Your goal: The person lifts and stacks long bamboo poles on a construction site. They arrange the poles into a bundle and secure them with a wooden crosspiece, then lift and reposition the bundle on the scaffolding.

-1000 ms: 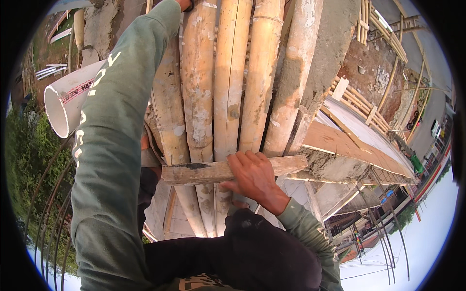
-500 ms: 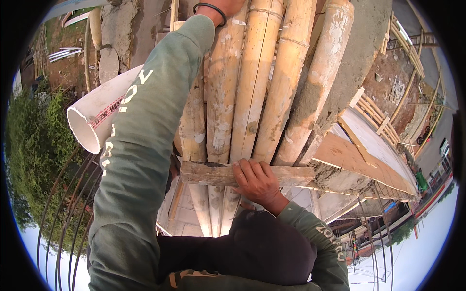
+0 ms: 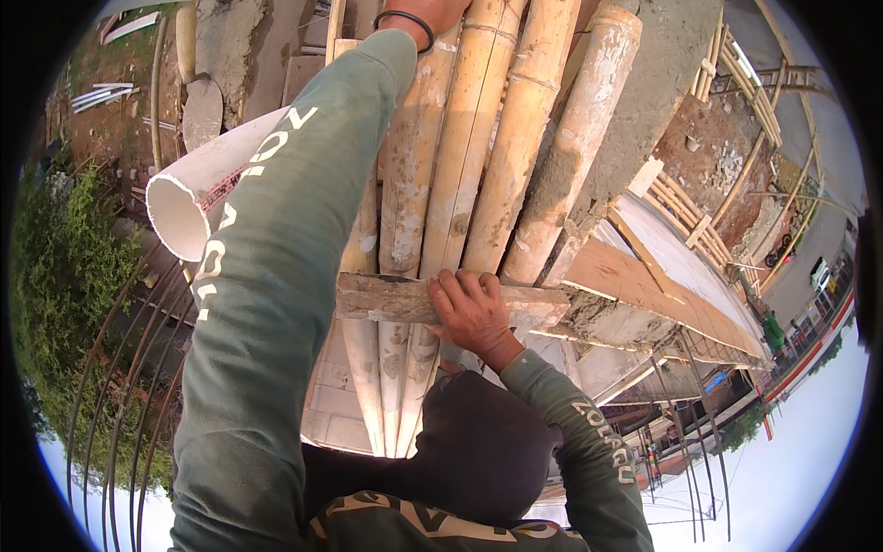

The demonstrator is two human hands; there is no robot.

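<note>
The board [image 3: 377, 299] lies crosswise in front of the poles [image 3: 457, 184], at the middle of the view, with its length running left to right. The right hand [image 3: 471, 317] grasps the board right of its midpoint: the fingers curl over the far edge and the thumb sits along the near side. The left hand [image 3: 434, 7] is cut off by the upper edge of the view, above the poles; whether it is clenched, released or holding an item cannot be told. A black band [image 3: 416, 19] encircles the left wrist. The left sleeve [image 3: 267, 322] extends from the lower edge to the top and hides part of the pipe [image 3: 221, 161], a white tube whose open end faces lower left. The right sleeve [image 3: 561, 396] enters from below, beside a dark trouser knee [image 3: 487, 442]. Three pole lengths show on the near side of the board. The concrete [image 3: 635, 120] borders the poles on the right, partly under the rightmost one. A brown panel [image 3: 616, 276] is located beyond the board's right end, and foliage [image 3: 69, 267] fills the far left.
</note>
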